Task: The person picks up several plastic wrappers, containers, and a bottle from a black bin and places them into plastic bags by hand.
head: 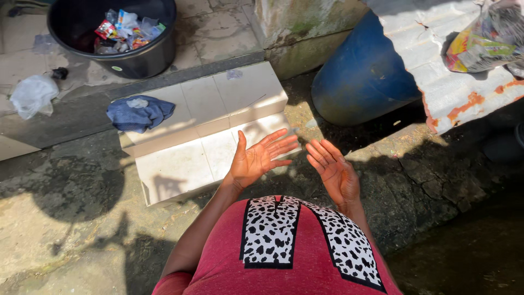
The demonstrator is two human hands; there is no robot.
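- The left hand was raised palm up, fingers spread open, holding nothing.
- The right hand was raised just beside it, palm turned inward, fingers extended and open, also empty. The two hands were near each other but apart.
- Both hands hovered above the near right corner of a low white tiled step, which lay on the cracked concrete ground.
- A crumpled dark blue cloth rested on the far left part of the tiled step, well apart from the hands.
- A black round plastic tub stood at far left, containing coloured wrappers.
- A white crumpled plastic bag lay on the ground at far left.
- A large blue plastic barrel stood at far right, partly covered by a rusted white corrugated metal sheet.
- A printed plastic sack sat on that sheet.
- The person wore a red shirt with a spotted black-and-white panel.
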